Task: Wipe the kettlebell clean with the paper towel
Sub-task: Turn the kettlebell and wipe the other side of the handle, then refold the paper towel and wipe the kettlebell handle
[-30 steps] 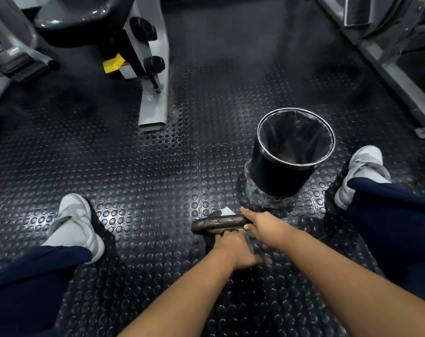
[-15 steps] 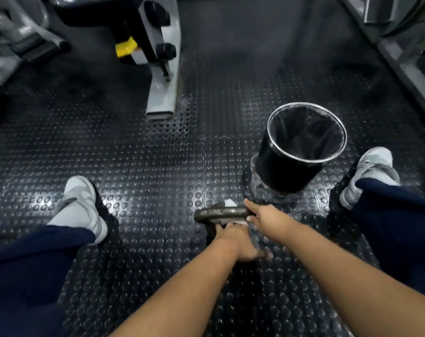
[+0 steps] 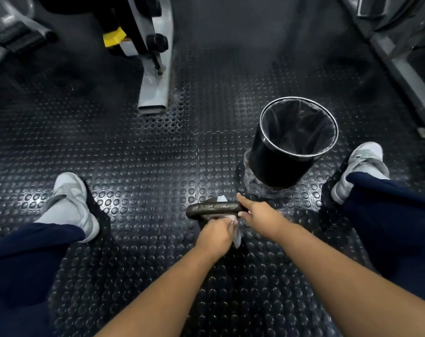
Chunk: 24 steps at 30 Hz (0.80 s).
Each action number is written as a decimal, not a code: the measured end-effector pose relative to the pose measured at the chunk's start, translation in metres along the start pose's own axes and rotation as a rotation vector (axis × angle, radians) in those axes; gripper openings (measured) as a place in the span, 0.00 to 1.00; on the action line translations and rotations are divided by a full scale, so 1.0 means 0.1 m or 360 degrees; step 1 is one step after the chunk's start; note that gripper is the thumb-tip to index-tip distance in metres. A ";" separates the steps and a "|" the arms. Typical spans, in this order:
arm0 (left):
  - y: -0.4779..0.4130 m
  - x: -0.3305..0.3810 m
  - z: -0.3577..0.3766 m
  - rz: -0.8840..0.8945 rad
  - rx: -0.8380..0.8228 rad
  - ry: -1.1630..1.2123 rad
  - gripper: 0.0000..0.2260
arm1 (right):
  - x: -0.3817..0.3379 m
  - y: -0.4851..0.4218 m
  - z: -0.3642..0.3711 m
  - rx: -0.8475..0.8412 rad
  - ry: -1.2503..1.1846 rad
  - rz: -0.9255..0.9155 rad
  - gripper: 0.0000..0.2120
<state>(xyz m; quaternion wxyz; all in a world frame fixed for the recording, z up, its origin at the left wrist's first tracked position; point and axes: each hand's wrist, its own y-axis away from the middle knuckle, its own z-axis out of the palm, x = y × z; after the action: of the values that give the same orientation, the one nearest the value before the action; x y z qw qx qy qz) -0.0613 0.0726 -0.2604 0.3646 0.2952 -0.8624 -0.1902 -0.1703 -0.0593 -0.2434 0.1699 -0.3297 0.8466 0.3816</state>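
Kettlebell (image 3: 201, 211) sits on the studded floor (image 3: 143, 166), just my side of the black bin (image 3: 274, 161). Right hand (image 3: 260, 215) is stretched out, fingers wrapped round the right end of the handle (image 3: 216, 207) with index finger over the top. Left hand (image 3: 215, 235) is balled up round the paper towel (image 3: 236, 237), pressing it in under the handle.

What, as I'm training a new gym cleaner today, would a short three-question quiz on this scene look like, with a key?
1. True or false: the left hand holds the paper towel.
2. What does the right hand grip? A a dumbbell; B the kettlebell by its handle; C a spray bottle.
3. Fill in: the lined bin stands on the person's ____ side.
Key: 1 true; 2 B; 3 right.
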 end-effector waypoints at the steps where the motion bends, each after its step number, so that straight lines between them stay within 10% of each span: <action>1: 0.07 0.00 0.02 -0.0008 -0.0007 0.0107 0.19 | 0.00 0.03 0.04 0.0051 -0.0081 0.0025 0.33; 5: 0.37 0.04 -0.01 -0.0094 -0.0096 0.1051 0.17 | 0.18 0.09 0.25 0.0160 -0.0975 0.0531 0.37; 10: 0.54 0.26 -0.33 -0.0182 0.0015 0.1686 0.12 | 0.11 0.33 0.07 -0.0513 -0.2106 0.0715 0.43; 24: 0.54 0.26 -0.95 0.0018 -0.0040 0.1588 0.21 | -0.27 0.58 -0.46 -0.0235 -0.2421 0.0365 0.18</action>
<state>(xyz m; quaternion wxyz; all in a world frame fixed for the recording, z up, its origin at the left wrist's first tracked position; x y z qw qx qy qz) -0.0257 0.0857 -0.1543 0.7372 0.3410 -0.5822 -0.0342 -0.1919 -0.0543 -0.1679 0.6419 0.1024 0.4981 0.5739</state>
